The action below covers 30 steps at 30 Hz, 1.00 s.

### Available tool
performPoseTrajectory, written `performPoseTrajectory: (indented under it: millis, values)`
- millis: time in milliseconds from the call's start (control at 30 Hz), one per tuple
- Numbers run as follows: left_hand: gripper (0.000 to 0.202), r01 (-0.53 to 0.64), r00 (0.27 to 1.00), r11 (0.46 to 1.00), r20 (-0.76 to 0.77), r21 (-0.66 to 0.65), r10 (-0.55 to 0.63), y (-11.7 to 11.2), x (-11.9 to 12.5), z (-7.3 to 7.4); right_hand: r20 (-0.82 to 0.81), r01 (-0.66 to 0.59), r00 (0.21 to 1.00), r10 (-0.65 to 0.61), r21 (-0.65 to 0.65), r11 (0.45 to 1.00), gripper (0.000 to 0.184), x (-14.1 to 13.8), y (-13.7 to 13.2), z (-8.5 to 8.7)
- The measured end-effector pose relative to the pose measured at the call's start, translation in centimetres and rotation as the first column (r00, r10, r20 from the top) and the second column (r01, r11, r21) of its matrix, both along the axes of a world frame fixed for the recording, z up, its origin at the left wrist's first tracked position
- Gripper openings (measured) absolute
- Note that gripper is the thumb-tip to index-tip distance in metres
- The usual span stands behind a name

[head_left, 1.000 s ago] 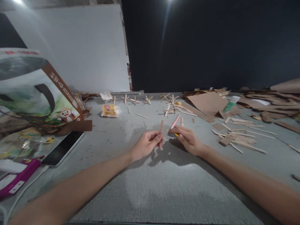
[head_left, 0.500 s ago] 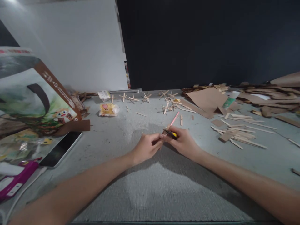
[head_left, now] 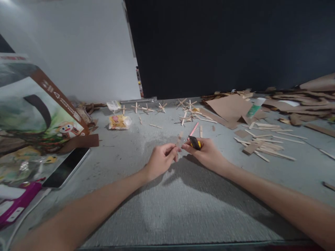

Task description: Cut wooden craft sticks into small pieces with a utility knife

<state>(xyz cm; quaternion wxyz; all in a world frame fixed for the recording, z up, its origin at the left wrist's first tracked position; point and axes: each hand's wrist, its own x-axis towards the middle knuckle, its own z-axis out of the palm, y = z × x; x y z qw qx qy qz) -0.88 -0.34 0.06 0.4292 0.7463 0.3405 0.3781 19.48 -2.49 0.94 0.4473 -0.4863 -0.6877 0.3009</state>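
Observation:
My left hand (head_left: 160,159) is closed in a pinch on a small wooden stick (head_left: 179,137) that points up and away, just above the grey table (head_left: 167,209). My right hand (head_left: 206,152) is right beside it, fingers wrapped round a black and yellow cutter (head_left: 195,142); a pink pencil (head_left: 194,129) sticks out past the fingers. The fingertips of both hands almost meet at the stick.
Crossed stick pieces (head_left: 187,115) lie scattered behind the hands. Loose sticks (head_left: 264,144), cardboard sheets (head_left: 231,108) and a green glue tube (head_left: 254,107) lie at the right. At the left are a printed carton (head_left: 39,104), a phone (head_left: 66,167) and a snack packet (head_left: 119,122).
The hands came together at the stick half a second ago and have drawn slightly apart. The stick stands up from my left fingers again. The view has shifted a little.

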Motion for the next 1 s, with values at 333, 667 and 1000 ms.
performPoseTrajectory:
  millis: [333, 667, 1000]
  values:
    - [0.043, -0.025, 0.974, 0.995, 0.223, -0.098, 0.046, -0.1, 0.2, -0.1, 0.458, 0.11, 0.875, -0.157, 0.128, 0.986, 0.027, 1.5, 0.6, -0.5]
    - [0.048, -0.035, 0.956, 0.987, 0.282, -0.156, 0.078, -0.3, 0.2, 0.1, 0.4, 0.174, 0.886, -0.235, 0.183, 0.968, 0.032, 0.8, -0.2, -0.1]
    - [0.044, -0.119, 0.94, 0.985, 0.307, -0.121, 0.151, -0.5, 0.2, 0.0, 0.3, 0.094, 0.95, -0.09, -0.001, 0.996, 0.029, 0.1, -1.9, 1.4]
